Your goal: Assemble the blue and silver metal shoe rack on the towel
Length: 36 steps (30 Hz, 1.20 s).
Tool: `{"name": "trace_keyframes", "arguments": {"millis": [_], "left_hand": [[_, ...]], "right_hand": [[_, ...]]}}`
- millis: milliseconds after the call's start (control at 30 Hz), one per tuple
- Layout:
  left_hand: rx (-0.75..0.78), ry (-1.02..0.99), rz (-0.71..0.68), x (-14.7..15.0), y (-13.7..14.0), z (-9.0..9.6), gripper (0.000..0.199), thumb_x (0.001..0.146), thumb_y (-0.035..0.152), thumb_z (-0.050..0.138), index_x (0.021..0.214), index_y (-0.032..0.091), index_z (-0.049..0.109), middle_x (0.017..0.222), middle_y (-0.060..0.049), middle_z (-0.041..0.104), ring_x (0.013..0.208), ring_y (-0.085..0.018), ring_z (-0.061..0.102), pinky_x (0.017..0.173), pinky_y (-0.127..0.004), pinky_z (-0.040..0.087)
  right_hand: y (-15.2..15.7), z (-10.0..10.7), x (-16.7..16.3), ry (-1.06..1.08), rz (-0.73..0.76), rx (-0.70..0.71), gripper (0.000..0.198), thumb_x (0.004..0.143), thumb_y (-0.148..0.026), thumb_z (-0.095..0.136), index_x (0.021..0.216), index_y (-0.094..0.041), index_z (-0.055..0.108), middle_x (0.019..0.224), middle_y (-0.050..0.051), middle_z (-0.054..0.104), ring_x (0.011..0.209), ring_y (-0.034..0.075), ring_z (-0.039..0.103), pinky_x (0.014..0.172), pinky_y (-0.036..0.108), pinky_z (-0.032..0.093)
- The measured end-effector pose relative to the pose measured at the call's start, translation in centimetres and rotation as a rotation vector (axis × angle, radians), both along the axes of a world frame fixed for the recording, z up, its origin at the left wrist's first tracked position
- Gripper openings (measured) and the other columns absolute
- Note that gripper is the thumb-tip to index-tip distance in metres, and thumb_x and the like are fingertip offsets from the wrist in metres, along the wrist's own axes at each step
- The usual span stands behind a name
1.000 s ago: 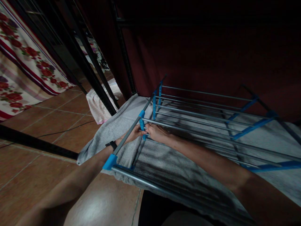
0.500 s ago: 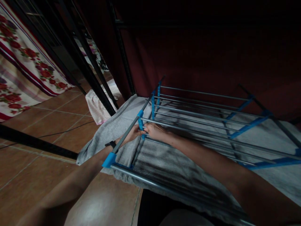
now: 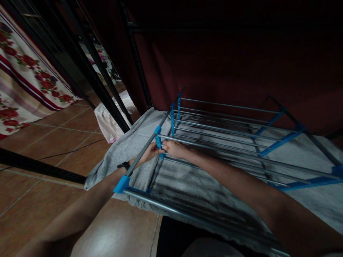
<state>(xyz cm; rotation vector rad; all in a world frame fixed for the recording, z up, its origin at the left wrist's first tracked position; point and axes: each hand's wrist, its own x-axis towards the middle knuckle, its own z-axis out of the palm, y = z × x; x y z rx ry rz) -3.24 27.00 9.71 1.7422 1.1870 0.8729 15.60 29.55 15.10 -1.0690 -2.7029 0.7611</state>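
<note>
A metal rack [image 3: 241, 134] of grey tubes with blue plastic brackets lies on a grey towel [image 3: 128, 146]. My left hand [image 3: 148, 151] reaches from under the left side tube and pinches the small blue bracket [image 3: 158, 140] on it. My right hand [image 3: 174, 149] meets it from the other side, fingers closed on the end of a grey crossbar [image 3: 203, 144] where it enters that bracket. A dark watch sits on my left wrist [image 3: 123, 165].
Brown floor tiles [image 3: 53, 142] spread to the left, crossed by a thin cable. Black metal frame posts [image 3: 102, 75] rise behind the towel. A floral cloth [image 3: 24, 82] hangs far left, a pink striped cloth [image 3: 109, 121] lies on the floor, and a dark red curtain [image 3: 241, 64] fills the back.
Both hands stay at the same blue bracket. The view has drifted slightly, so everything sits a little further left and up.
</note>
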Motion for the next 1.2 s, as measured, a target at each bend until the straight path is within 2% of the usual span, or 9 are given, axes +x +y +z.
{"name": "trace_keyframes", "arguments": {"millis": [233, 367, 567, 700, 800, 1200], "left_hand": [[-0.009, 0.005, 0.020, -0.1, 0.0, 0.5, 0.042, 0.069, 0.056, 0.075, 0.083, 0.019, 0.062, 0.088, -0.006, 0.071, 0.090, -0.025, 0.062, 0.089, -0.041, 0.051], [-0.078, -0.022, -0.020, 0.1, 0.1, 1.2, 0.042, 0.067, 0.056, 0.077, 0.084, 0.021, 0.065, 0.088, -0.005, 0.072, 0.090, -0.025, 0.062, 0.092, -0.044, 0.050], [-0.116, -0.055, -0.019, 0.9, -0.1, 2.4, 0.044, 0.070, 0.057, 0.074, 0.097, 0.024, 0.068, 0.098, -0.004, 0.072, 0.097, -0.025, 0.063, 0.099, -0.045, 0.047], [-0.090, -0.022, -0.016, 1.1, -0.4, 3.0, 0.035, 0.072, 0.055, 0.073, 0.096, 0.028, 0.071, 0.103, -0.002, 0.073, 0.103, -0.028, 0.062, 0.101, -0.046, 0.045], [-0.070, -0.017, -0.002, 1.2, -0.6, 3.2, 0.033, 0.074, 0.054, 0.071, 0.096, 0.029, 0.073, 0.104, -0.001, 0.073, 0.105, -0.028, 0.061, 0.101, -0.046, 0.045], [-0.092, -0.020, -0.028, 0.8, -0.4, 3.0, 0.033, 0.073, 0.052, 0.072, 0.093, 0.027, 0.073, 0.093, -0.003, 0.073, 0.100, -0.029, 0.061, 0.096, -0.046, 0.047]], "right_hand": [[-0.8, -0.1, 0.9, -0.064, -0.044, 0.140, 0.031, 0.100, -0.038, 0.041, 0.117, -0.019, 0.059, 0.113, 0.009, 0.068, 0.100, 0.022, 0.064, 0.079, 0.027, 0.047], [-1.3, -0.1, 1.2, -0.083, -0.063, 0.196, 0.031, 0.101, -0.036, 0.040, 0.117, -0.018, 0.059, 0.113, 0.011, 0.068, 0.100, 0.024, 0.066, 0.079, 0.030, 0.048], [-1.4, 0.0, 1.0, -0.083, -0.066, 0.209, 0.033, 0.100, -0.037, 0.042, 0.121, -0.018, 0.061, 0.117, 0.013, 0.068, 0.105, 0.028, 0.065, 0.082, 0.033, 0.050], [-1.5, 0.2, 1.0, -0.076, -0.060, 0.184, 0.036, 0.101, -0.034, 0.041, 0.129, -0.019, 0.057, 0.120, 0.013, 0.067, 0.107, 0.027, 0.065, 0.085, 0.033, 0.049], [-1.5, 0.4, 1.1, -0.083, -0.068, 0.151, 0.033, 0.100, -0.034, 0.045, 0.127, -0.019, 0.059, 0.123, 0.013, 0.066, 0.110, 0.026, 0.064, 0.088, 0.032, 0.048], [-1.2, 0.0, 1.2, -0.100, -0.046, 0.149, 0.035, 0.101, -0.038, 0.040, 0.119, -0.017, 0.062, 0.115, 0.014, 0.069, 0.103, 0.026, 0.066, 0.084, 0.032, 0.049]]}}
